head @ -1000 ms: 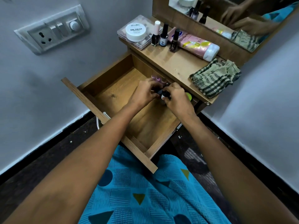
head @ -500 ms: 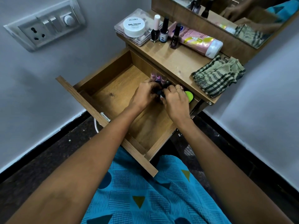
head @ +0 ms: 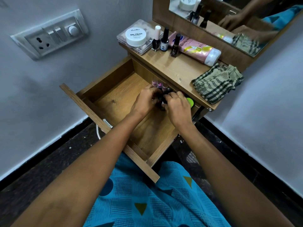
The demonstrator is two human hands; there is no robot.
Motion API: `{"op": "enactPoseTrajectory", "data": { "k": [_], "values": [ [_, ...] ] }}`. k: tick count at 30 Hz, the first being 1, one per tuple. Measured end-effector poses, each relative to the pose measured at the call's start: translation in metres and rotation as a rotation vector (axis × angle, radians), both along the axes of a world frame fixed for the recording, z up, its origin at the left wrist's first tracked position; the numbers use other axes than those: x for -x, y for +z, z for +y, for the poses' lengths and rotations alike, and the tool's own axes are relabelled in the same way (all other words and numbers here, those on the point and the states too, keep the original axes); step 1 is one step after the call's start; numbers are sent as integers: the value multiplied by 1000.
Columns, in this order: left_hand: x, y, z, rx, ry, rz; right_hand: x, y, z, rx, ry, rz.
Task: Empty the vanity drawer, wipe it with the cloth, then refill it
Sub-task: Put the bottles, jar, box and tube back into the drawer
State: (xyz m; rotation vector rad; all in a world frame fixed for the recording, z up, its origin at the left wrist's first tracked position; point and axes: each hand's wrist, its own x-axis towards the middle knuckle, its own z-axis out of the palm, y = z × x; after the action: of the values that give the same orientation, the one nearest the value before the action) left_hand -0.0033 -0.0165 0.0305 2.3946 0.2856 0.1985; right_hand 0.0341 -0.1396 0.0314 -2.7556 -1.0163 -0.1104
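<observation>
Head view: the drawer (head: 118,102) stands pulled out over the person's lap, its floor mostly bare; what is left in it sits crowded in the far right corner, under the lip of the desk (head: 172,69). The left hand (head: 145,101) and the right hand (head: 177,107) meet there, fingers curled in from both sides and grasping a cluster of dark bottles (head: 163,97) between them; how many each hand has cannot be told, for the fingers cover most of them. Just behind stand the pink-capped bottles (head: 158,83), and a green thing (head: 190,102) shows just beside the right hand.

Against a second ago little has changed; both hands have stayed in the same corner, only closing tighter round the bottles, and nothing has come up out of the drawer. The desk carries the same set: the white tub (head: 135,36) on its clear box (head: 122,40), three polish bottles (head: 164,40), the pink tube (head: 195,48). The cloth (head: 216,82) lies folded on the desk's right end, apart from both hands.

By my judgement the emptying is well along yet unfinished; the wiping has not begun.
</observation>
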Motion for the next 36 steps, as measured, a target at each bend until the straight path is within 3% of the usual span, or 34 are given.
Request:
{"op": "enactPoseTrajectory", "data": {
  "k": [10, 15, 21, 36],
  "values": [
    [-19, 42, 11, -24, 123, -227, -34, 61, 4, -522, -138, 134],
    [-46, 72, 16, -18, 213, -355, -69, 84, 21, -635, -165, 104],
    [-86, 92, 35, -77, 342, -406, -101, 94, 41, -618, -172, 34],
    [-113, 80, 46, 11, 382, -393, -112, 86, 50, -576, -140, 27]
  ]
}}
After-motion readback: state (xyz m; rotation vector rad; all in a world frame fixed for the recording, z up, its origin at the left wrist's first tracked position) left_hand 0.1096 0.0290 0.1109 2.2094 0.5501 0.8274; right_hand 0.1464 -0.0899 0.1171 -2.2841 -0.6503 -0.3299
